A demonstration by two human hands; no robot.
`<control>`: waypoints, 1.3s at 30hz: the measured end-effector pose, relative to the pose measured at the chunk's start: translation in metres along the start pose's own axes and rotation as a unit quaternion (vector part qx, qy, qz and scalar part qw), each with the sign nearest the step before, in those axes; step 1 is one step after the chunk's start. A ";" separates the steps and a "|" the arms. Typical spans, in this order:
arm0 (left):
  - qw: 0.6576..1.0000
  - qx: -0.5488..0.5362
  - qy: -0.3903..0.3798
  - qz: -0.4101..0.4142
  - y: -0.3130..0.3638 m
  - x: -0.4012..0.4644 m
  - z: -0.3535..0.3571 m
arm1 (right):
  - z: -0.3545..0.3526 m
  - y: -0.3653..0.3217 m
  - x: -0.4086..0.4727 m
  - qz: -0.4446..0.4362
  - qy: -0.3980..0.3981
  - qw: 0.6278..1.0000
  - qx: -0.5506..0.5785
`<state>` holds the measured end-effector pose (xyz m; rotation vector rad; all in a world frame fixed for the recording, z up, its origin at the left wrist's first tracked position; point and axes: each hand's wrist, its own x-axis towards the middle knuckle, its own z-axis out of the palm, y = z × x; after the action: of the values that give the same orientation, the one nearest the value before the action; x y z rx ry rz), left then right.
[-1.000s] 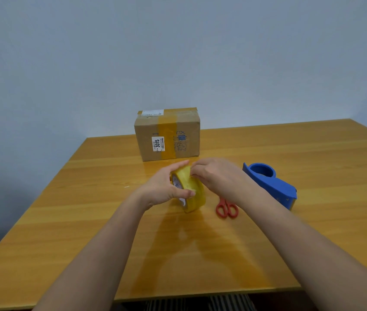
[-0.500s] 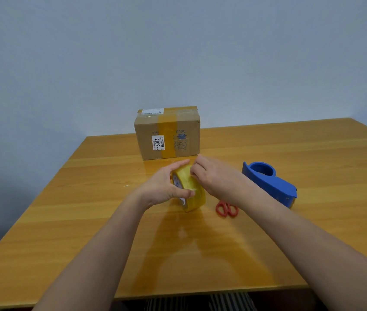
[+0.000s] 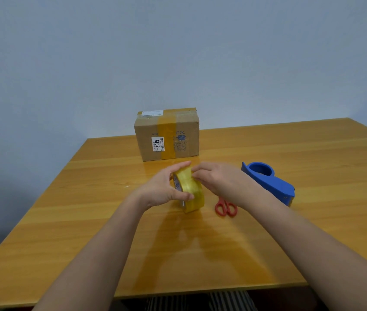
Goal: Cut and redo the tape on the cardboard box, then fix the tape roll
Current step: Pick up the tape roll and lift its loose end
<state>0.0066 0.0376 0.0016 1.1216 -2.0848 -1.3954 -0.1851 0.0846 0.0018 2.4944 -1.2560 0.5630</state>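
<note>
Head view, centre of frame: I see the tape roll point(image 3: 189, 191) held on edge above the wooden table point(image 3: 312, 221), yellow translucent band facing the camera, printed core edge turned toward frame left.

Left hand point(image 3: 163, 189) grips the roll from the left side. Its thumb lies across the lower front of the band; the fingers curl over the top, the index tip reaching past the upper rim. Fingers together, closed around the roll.

Right hand point(image 3: 219, 180) comes in from the right. Its fingertips are bunched together and pressed at the upper right edge of the band. I cannot tell whether they pinch a loose end of tape or only touch the surface.

Upper centre of frame: cardboard box point(image 3: 168, 134) stands on the far part of the table, near the wall, well apart from the hands. A yellowish strip of tape runs over its top and down the front face. A white label reading 3015 sits on the front, left of the strip; a second white label lies on the top at the left.

Right of centre: blue tape dispenser point(image 3: 267, 182) lies on the table, partly behind the right wrist, with its ring empty.

Red-handled scissors point(image 3: 225, 207) lie just below the right wrist; only the handles show.
</note>
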 end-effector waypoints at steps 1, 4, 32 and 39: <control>1.000 -0.003 -0.001 0.000 0.000 0.000 0.000 | 0.001 0.000 0.000 -0.012 0.001 1.000 -0.019; 1.000 -0.011 -0.003 0.001 0.001 0.000 0.000 | 0.003 0.000 0.000 -0.049 0.024 0.998 -0.039; 1.000 0.017 -0.012 -0.005 0.009 -0.018 -0.006 | -0.017 -0.007 0.012 0.133 0.020 0.975 0.178; 0.999 0.030 -0.013 -0.019 0.011 -0.020 -0.003 | -0.006 -0.010 0.009 0.177 0.044 0.954 0.238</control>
<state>0.0162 0.0537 0.0153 1.1790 -2.1478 -1.3792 -0.1729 0.0863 0.0102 2.5718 -1.7130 1.1769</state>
